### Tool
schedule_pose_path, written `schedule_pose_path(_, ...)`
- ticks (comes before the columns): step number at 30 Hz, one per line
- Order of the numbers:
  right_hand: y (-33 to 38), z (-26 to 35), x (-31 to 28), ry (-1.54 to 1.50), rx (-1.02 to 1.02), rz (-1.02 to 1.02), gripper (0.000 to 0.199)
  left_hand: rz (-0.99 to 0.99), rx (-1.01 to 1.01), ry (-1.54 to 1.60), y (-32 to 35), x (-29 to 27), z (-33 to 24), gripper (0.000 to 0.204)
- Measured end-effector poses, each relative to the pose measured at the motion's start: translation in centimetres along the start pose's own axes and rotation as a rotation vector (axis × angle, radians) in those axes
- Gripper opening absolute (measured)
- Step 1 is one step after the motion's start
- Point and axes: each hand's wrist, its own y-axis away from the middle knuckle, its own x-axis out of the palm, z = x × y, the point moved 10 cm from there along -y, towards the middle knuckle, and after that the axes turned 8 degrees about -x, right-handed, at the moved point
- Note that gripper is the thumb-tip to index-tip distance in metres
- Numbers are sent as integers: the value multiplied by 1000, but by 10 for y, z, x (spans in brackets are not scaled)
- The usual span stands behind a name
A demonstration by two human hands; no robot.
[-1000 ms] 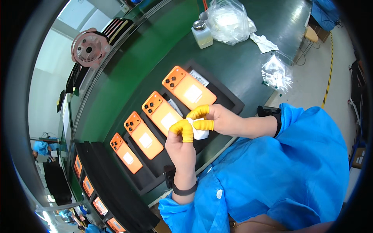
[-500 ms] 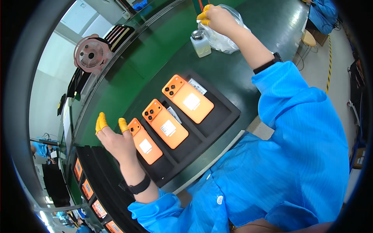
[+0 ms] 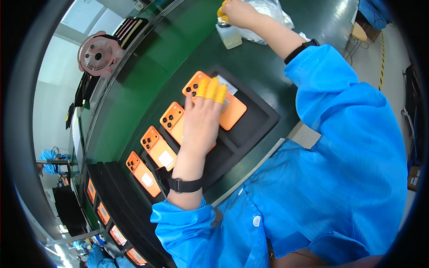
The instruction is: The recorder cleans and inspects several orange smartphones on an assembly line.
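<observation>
My left hand (image 3: 202, 118) reaches over the rightmost orange phone (image 3: 233, 114), with yellow finger cots on its outstretched fingers. They lie across the phone's back beside the camera block and partly cover its white label. The hand and wrist hide much of the neighbouring phone (image 3: 171, 117). Further left, two more orange phones (image 3: 161, 151) (image 3: 142, 175) lie back up with white labels, in the black foam tray (image 3: 263, 123). At the far edge, my right hand (image 3: 241, 13) has its cotted fingers curled over the top of a translucent dispenser bottle (image 3: 229, 36); what they hold is hidden.
A clear plastic bag (image 3: 272, 15) lies behind the bottle. Left of the tray, a stack of black trays (image 3: 111, 187) stands by several boxed-in orange phones (image 3: 103, 213). A pink fan (image 3: 99, 56) stands at the far left. A stool (image 3: 359, 32) is at the right.
My left hand has moved right, from beside the left phones onto the rightmost one, uncovering another phone at the left. My right hand has come down toward the bottle's top.
</observation>
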Motion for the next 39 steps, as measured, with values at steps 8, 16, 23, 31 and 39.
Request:
schedule_pose_path(8, 6, 5, 5, 83, -90, -16, 19, 367, 223, -322, -2, 48, -38, 29)
schedule_pose_path(16, -1, 7, 4, 217, 3, 97, 17, 463, 275, -300, -5, 52, -41, 26)
schedule_pose_path(23, -11, 7, 7, 347, 33, 123, 12, 423, 342, -369, -4, 45, -51, 23)
schedule_pose_path(31, -5, 4, 12, 189, 9, 129, 9, 428, 259, -257, -3, 37, -34, 22)
schedule_pose_path(39, -1, -6, 9, 53, 45, 13, 9, 387, 430, -251, -6, 34, -48, 24)
